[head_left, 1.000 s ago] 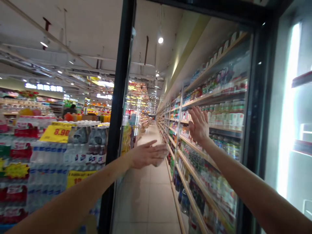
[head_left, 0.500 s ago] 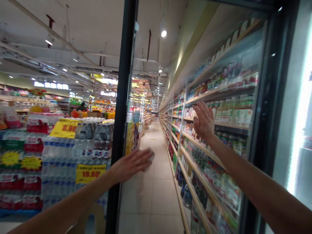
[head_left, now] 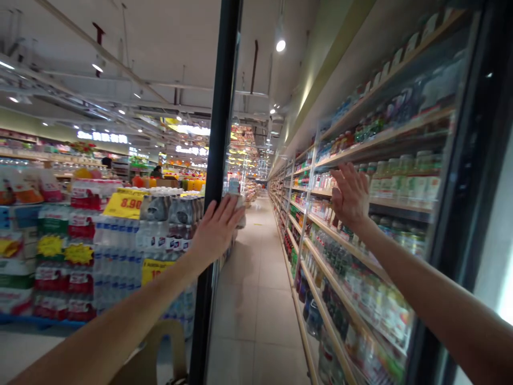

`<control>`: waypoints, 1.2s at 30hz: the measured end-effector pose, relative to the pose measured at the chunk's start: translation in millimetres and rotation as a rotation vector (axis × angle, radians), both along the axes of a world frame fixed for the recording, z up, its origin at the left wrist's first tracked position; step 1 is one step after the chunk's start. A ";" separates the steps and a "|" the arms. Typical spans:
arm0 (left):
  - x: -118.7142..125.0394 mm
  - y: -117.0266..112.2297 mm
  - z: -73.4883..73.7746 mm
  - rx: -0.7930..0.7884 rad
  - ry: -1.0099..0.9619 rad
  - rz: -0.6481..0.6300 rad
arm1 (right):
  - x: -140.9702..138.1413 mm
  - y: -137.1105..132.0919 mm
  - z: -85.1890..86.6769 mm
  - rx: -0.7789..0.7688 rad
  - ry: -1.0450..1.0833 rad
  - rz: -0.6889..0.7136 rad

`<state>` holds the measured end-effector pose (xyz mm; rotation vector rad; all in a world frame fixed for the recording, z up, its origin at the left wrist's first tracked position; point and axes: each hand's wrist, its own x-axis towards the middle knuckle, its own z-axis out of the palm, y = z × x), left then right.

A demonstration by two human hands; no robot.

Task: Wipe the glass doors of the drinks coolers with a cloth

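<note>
A glass door [head_left: 260,315] with a black frame stands in front of me. My left hand [head_left: 216,227] lies flat across the door's left black edge [head_left: 224,101], fingers stretched out towards the pane. Past its fingertips shows a small pale grey patch [head_left: 241,214]; I cannot tell whether it is a cloth or a reflection. Further right, my right hand [head_left: 350,195] is raised with the palm towards the glass and the fingers extended, holding nothing visible. Behind it, rows of bottles [head_left: 401,179] on shelves appear in the pane.
Stacked packs of bottled water [head_left: 114,251] and red-wrapped packs [head_left: 80,289] stand at left under a yellow price sign [head_left: 125,203]. A brown paper bag [head_left: 160,353] is low by the door edge. A bright strip light [head_left: 507,294] glows at far right.
My left hand has moved up and now lies over the door's black edge. My right hand stays raised at the glass. The door frame sits further right in view.
</note>
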<state>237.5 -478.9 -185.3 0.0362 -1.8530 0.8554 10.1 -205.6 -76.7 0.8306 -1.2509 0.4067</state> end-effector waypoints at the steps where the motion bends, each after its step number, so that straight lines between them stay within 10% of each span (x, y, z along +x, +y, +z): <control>1: -4.5 4.6 6.0 -0.048 -0.037 -0.030 | 0.0 0.1 0.0 0.003 0.000 -0.003; 5: -19.5 16.5 30.2 -0.320 -0.266 -0.179 | -1.5 0.3 -0.2 0.014 0.024 0.015; 11: -42.3 35.3 98.4 0.186 0.240 -0.048 | -3.9 -0.8 -1.2 -0.012 0.032 0.000; 17: -58.5 53.3 120.4 -0.126 -0.066 -0.196 | -2.1 -1.7 -1.5 -0.031 0.060 -0.013; 21: -57.1 50.2 151.9 0.296 0.287 -0.148 | 0.5 -1.8 -1.3 -0.036 0.052 0.010; 27: -74.2 74.9 154.1 0.000 -0.008 -0.269 | 0.6 -2.4 -1.2 -0.043 0.085 0.068; 33: -83.5 81.1 173.9 0.258 0.282 -0.236 | -0.1 -3.4 -1.4 -0.108 0.059 0.093; 36: -94.5 97.0 170.0 0.023 0.064 -0.278 | -1.4 -3.5 -1.4 -0.135 0.049 0.113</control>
